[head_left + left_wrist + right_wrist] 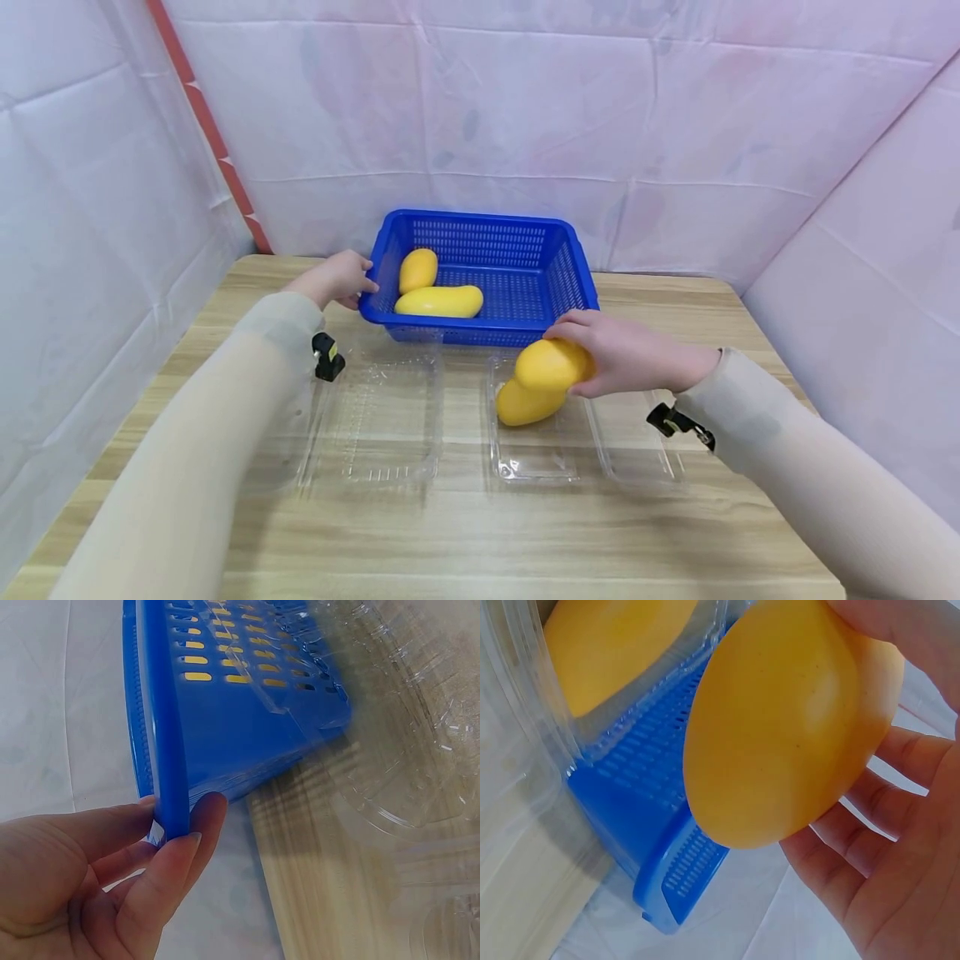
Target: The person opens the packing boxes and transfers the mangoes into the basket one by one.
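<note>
My right hand (626, 354) grips a yellow mango (795, 727) above the right clear plastic box (536, 467). Under it, a second mango (527, 406) lies in that box. At the back of the table stands a blue plastic basket (480, 325), with a small mango (417, 271) and a long one (442, 302) at its left side. My left hand (341, 279) pinches the basket's left rim (171, 750) between thumb and fingers. Near my left forearm an open clear box (393, 417) has nothing in it.
The boxes' clear lids (637, 442) fold out flat to the sides, hard to see on the wooden table (465, 542). White cloth walls (517, 125) close off the back and both sides. The basket stands close to the back wall.
</note>
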Motion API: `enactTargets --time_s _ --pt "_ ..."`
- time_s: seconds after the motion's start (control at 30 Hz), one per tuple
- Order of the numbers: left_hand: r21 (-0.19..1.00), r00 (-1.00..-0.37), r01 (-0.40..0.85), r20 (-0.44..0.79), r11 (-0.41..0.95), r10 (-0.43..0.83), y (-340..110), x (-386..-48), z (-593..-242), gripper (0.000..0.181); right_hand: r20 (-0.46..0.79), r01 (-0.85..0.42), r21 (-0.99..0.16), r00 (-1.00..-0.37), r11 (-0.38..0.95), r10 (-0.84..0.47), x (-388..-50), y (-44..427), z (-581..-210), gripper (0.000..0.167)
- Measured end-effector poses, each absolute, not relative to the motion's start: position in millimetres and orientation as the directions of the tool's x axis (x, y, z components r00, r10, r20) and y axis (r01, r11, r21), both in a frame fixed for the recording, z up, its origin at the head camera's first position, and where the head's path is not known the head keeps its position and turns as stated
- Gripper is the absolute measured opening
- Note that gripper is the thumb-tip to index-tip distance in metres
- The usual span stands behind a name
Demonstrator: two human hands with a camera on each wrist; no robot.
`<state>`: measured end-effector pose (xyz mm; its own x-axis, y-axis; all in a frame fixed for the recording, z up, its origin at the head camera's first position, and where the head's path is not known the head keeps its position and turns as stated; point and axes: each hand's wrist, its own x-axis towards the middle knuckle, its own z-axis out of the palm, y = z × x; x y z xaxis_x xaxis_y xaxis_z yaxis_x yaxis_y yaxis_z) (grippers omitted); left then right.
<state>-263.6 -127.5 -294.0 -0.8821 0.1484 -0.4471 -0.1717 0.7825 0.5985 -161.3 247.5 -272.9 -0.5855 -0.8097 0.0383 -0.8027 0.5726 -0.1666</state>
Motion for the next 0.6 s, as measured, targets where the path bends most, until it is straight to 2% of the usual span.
enactTargets --time_s 0.23,0.6 --pt "0.602 -0.887 -0.166 -0.438 0.781 0.149 -129.1 -264.0 -295.2 0.058 0.031 -0.785 -0.199 -0.603 0.586 -0.797 -172.5 247.2 -265.0 0.063" --pt "0.604 -0.886 -0.163 -0.438 0.780 0.155 -128.2 -262.8 -294.8 0.059 0.039 -0.766 -0.160 -0.635 0.622 -0.772 -191.1 249.6 -256.1 0.061"
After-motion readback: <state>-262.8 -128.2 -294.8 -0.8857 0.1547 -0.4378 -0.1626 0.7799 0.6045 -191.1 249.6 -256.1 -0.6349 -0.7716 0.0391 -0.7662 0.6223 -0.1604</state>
